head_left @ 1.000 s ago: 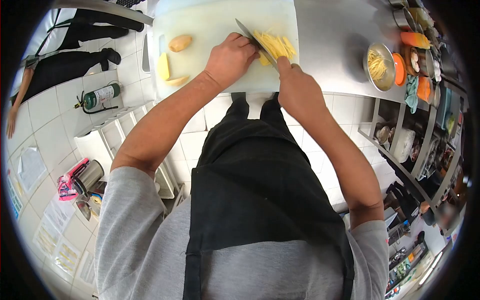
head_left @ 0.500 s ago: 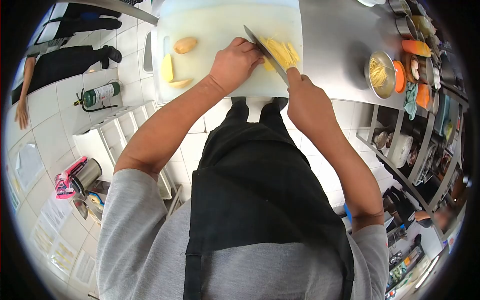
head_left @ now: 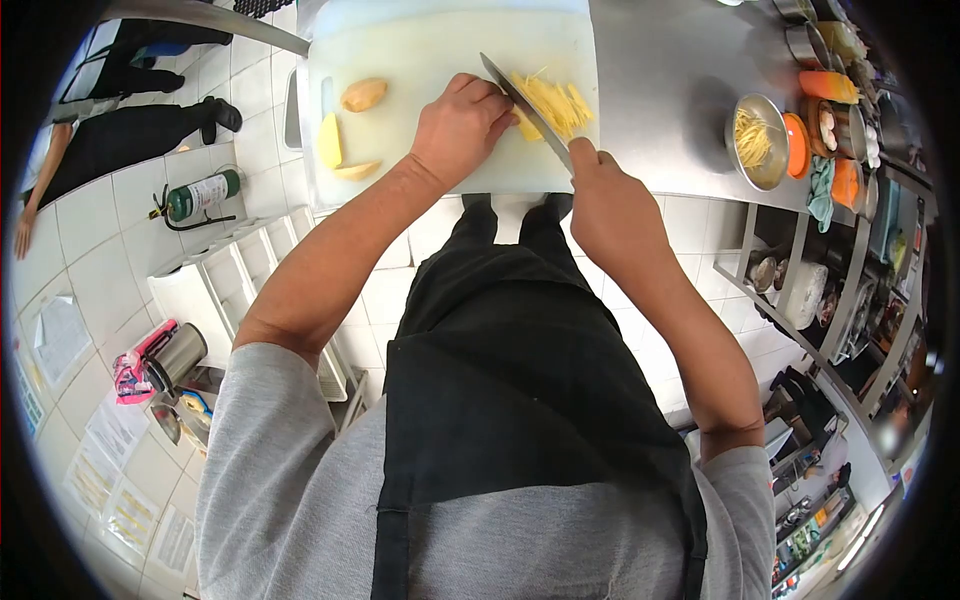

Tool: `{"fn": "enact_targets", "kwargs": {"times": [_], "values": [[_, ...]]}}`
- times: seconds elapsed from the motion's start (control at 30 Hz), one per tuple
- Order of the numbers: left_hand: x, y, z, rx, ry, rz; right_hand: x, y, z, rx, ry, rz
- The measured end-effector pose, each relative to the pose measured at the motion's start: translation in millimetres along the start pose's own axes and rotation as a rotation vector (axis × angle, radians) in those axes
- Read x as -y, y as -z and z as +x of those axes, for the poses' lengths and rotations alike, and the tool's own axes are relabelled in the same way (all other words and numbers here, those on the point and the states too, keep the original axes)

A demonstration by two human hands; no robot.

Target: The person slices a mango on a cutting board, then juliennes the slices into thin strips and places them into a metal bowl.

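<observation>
My right hand is wrapped round the handle of a knife, whose blade slants up and left over a white cutting board. Left of the blade, my left hand has its fingers bent together and pressed down; a small yellow piece shows by the fingertips, mostly hidden. Thin yellow strips lie in a pile right of the blade. On the board's left side are an unpeeled-looking brown potato, a yellow cut piece and a flatter wedge.
A metal bowl holding yellow strips stands on the steel counter, beside an orange lid and a green cloth. Pans and containers line the right edge. At left are a fire extinguisher and people in dark clothes.
The view has shifted slightly. Both hands and the knife keep nearly the same places on the board. At the far left, a person's hand has moved further toward the edge of view.
</observation>
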State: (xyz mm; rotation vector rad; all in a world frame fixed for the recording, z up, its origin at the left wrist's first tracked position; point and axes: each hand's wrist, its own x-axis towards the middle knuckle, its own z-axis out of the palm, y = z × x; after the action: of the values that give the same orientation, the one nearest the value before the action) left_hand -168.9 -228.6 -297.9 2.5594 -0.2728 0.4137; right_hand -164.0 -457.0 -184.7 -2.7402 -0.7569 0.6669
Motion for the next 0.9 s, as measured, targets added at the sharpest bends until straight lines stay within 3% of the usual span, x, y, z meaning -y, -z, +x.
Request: {"fn": "enact_targets", "kwargs": {"times": [0.37,0.7,0.9], "values": [[-2,0,-1,-0.022,0.006,-0.008,3,-4,-3,-0.015,-0.013,-0.001],[-13,7,-3,0.077,0.066,0.021,-5,-29,11,-0.086,0.027,-0.016],[-11,8,-3,0.088,0.068,0.038,-1,-9,-2,-0.036,0.012,0.040]]}}
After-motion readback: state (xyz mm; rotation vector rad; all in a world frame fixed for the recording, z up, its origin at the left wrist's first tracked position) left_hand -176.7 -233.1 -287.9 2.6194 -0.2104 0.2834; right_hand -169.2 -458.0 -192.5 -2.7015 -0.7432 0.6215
